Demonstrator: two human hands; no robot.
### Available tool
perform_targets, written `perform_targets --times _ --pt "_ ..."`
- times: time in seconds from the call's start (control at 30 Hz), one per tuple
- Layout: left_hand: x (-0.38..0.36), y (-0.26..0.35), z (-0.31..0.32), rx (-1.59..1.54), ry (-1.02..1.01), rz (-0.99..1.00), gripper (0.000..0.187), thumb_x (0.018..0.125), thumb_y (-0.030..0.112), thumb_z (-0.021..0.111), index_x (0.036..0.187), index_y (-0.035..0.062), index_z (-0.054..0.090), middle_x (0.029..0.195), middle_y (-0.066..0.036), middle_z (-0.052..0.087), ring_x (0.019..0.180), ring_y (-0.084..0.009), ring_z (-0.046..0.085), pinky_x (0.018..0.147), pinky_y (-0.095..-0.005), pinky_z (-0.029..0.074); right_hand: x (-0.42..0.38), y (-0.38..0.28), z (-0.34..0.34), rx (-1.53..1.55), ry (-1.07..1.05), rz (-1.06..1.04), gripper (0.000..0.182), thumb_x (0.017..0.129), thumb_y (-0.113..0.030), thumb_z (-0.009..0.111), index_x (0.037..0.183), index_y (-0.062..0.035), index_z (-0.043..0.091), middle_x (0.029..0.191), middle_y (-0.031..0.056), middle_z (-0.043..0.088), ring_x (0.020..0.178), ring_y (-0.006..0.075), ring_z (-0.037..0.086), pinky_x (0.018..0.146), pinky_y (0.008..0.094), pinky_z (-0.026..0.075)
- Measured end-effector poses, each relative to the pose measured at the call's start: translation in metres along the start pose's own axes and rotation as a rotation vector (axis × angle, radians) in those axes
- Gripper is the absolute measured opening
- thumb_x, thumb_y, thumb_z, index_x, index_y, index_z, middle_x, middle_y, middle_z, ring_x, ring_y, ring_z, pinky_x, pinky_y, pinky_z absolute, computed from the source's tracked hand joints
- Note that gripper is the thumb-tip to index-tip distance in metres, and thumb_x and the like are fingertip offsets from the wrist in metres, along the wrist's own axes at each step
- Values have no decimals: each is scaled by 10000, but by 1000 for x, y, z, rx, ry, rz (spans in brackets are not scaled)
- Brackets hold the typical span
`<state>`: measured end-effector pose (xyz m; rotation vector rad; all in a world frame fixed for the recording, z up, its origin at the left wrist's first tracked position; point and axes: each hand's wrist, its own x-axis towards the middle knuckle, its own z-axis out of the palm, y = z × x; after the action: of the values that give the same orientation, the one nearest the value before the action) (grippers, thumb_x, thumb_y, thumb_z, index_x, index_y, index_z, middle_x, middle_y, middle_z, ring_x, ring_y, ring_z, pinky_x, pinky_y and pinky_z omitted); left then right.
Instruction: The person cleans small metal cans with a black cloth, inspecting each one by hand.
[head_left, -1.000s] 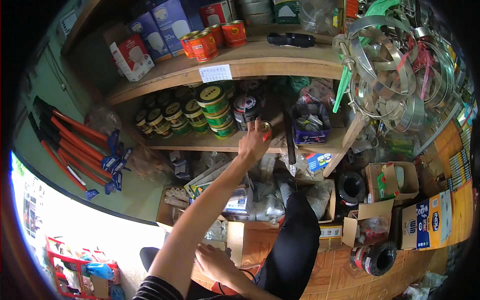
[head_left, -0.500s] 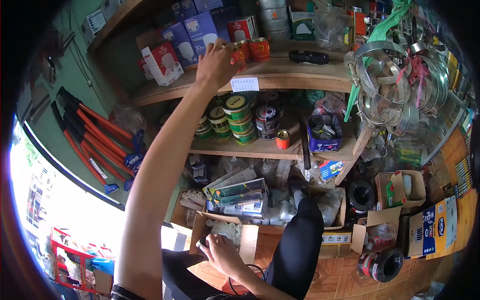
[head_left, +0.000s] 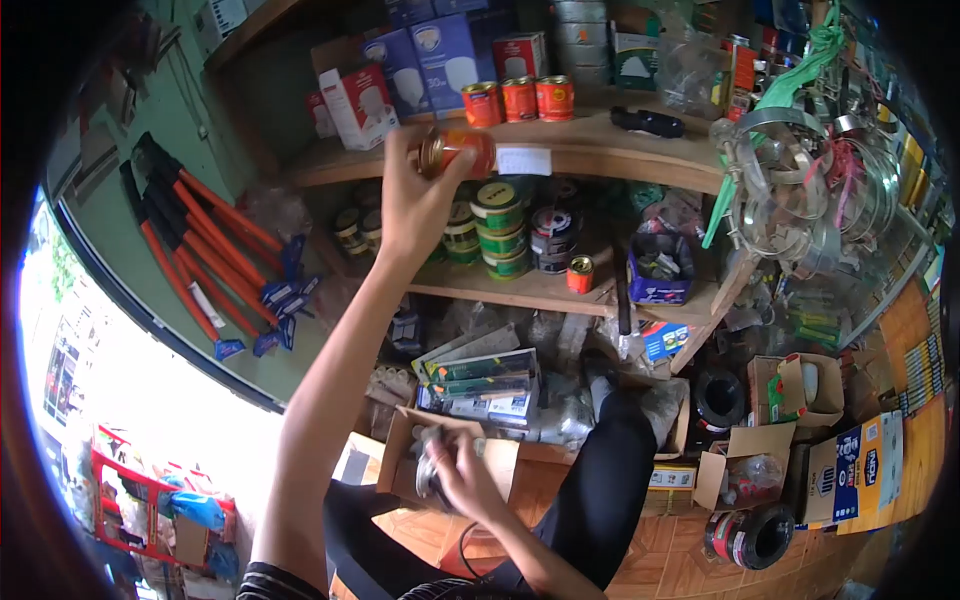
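My left hand [head_left: 412, 200] is closed around a small orange-red tin can [head_left: 470, 155], tilted on its side in front of the upper shelf's edge. Just behind it, three similar orange cans [head_left: 519, 99] stand in a row on that shelf. Lower down, my right hand [head_left: 462, 475] is curled over a dark grey object [head_left: 432, 465], blurred and partly hidden by the fingers. It hovers above an open cardboard box [head_left: 492, 470] with clear plastic items inside.
Light bulb boxes [head_left: 435, 60] stand behind the cans, near a black flashlight [head_left: 647, 123]. Green tins [head_left: 500, 235] are stacked on the shelf below. Metal hose clamps [head_left: 770, 170] hang at right; orange-handled tools [head_left: 200, 250] hang at left. Cartons and black coils [head_left: 768, 535] sit on the floor.
My left hand has drawn down and back from the upper shelf with the orange can. My right hand has shifted slightly right and up with the dark object. The whole view has turned slightly left.
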<state>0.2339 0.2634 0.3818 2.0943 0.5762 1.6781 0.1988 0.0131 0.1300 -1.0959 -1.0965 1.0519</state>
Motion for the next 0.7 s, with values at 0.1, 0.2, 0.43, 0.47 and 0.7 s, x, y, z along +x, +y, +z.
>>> perform_targets --times 0.1,0.2,0.43,0.47,0.7 --pt "-82 29 -48 -342 88 -365 414 967 166 679 1285 59 437 1127 -137 586 1012 -201 628 872 -358 547 12 -34 -21 254 193 69 357 1043 -368 555 1183 -49 477 1013 46 619 860 181 588 748 347 477" --pt "-176 25 -92 -661 182 -776 324 1024 225 587 1284 59 485 1130 -117 608 980 -195 637 807 -358 563 9 -62 -41 601 225 54 325 1042 -279 563 1283 -81 470 1128 55 600 1000 127 554 868 302 451" --pt "-366 -4 -124 -1174 131 -1310 406 1046 422 487 1259 90 581 1185 -80 649 1074 -214 640 898 -379 539 20 -73 0 -288 -445 -293 426 1012 -215 581 1387 -56 456 1408 181 522 1282 322 536 1072 452 426" --pt "-393 -1 -123 -1166 98 -1179 444 1032 425 514 1316 88 560 1279 -93 620 1161 -233 622 988 -403 527 29 -78 11 -673 -547 -525 451 981 -218 622 1377 -57 477 1425 207 519 1323 383 513 1110 485 407" --pt "-409 -19 -117 -1613 259 -1215 466 1055 406 477 1383 79 525 1378 -82 580 1244 -212 582 1072 -376 474 43 -35 20 -919 -564 -552 500 935 -262 689 1338 9 572 1445 177 530 1368 358 483 1140 519 375"
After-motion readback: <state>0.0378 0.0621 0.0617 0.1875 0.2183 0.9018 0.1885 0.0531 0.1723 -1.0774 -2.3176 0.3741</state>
